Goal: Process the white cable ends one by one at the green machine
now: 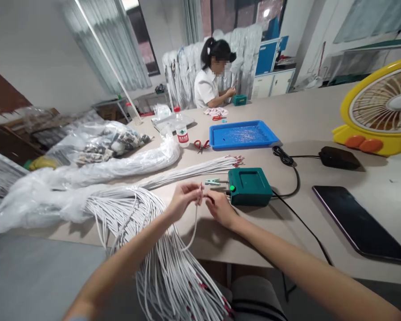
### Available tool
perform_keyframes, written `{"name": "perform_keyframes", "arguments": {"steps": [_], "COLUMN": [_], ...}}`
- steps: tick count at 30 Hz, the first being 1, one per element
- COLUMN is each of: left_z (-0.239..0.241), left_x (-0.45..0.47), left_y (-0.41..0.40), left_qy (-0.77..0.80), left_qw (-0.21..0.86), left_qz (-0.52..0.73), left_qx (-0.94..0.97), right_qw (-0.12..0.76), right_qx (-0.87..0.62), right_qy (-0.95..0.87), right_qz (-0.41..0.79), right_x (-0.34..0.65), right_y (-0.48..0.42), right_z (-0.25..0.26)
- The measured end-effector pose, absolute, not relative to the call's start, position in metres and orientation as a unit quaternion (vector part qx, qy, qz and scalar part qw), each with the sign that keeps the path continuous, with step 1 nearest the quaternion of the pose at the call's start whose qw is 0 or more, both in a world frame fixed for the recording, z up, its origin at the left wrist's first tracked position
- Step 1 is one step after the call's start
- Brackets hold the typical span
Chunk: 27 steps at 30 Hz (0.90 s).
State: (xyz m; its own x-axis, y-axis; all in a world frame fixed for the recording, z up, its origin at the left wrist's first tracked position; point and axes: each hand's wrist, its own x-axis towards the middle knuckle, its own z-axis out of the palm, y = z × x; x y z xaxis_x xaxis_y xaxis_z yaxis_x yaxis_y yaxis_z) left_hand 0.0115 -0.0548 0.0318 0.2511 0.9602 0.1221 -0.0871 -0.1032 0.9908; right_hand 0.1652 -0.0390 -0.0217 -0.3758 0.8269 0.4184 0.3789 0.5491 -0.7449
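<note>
My left hand (186,200) is closed in a pinch on a white cable (195,227), whose tail curves down toward the bundle. Just to its right, my right hand (220,208) has its fingers curled together close to the cable's end; what lies between them is too small to make out. Beside the right hand stands a dark green box (250,186) with a bright green button (233,188). A pale clip (213,182) sticks out from its left side. A large bundle of white cables (173,263) spills over the table's front edge, with some red ends.
Straight white cables (190,171) lie behind my hands. Beyond are a blue tray (243,145) with scraps, red-handled scissors (201,146) and a bottle (182,131). At right are a phone (359,220), a black adapter (339,158) and a yellow fan (361,107). A co-worker (207,87) sits opposite.
</note>
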Motion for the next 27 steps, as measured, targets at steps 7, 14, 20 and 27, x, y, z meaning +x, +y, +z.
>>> {"name": "perform_keyframes", "arguments": {"steps": [7,14,20,27], "left_z": [0.042,0.05,0.051,0.054], "left_x": [0.053,0.055,0.05,0.035], "left_y": [-0.152,-0.192,-0.204,-0.218], "left_qy": [0.318,0.203,0.209,0.201], "left_qw": [0.163,-0.024,-0.099,-0.001], "left_qz": [0.455,0.425,0.432,0.315], "left_qx": [0.816,0.882,0.872,0.928], "right_qw": [0.371,0.358,0.361,0.393], "right_qx": [-0.375,-0.38,-0.372,-0.36], "right_qy": [-0.798,-0.805,-0.807,-0.798], "right_qz": [0.292,0.283,0.283,0.282], "right_x": [0.168,0.168,0.17,0.175], "right_y": [-0.045,-0.051,-0.05,-0.047], "right_z": [-0.024,-0.022,-0.021,-0.018]}}
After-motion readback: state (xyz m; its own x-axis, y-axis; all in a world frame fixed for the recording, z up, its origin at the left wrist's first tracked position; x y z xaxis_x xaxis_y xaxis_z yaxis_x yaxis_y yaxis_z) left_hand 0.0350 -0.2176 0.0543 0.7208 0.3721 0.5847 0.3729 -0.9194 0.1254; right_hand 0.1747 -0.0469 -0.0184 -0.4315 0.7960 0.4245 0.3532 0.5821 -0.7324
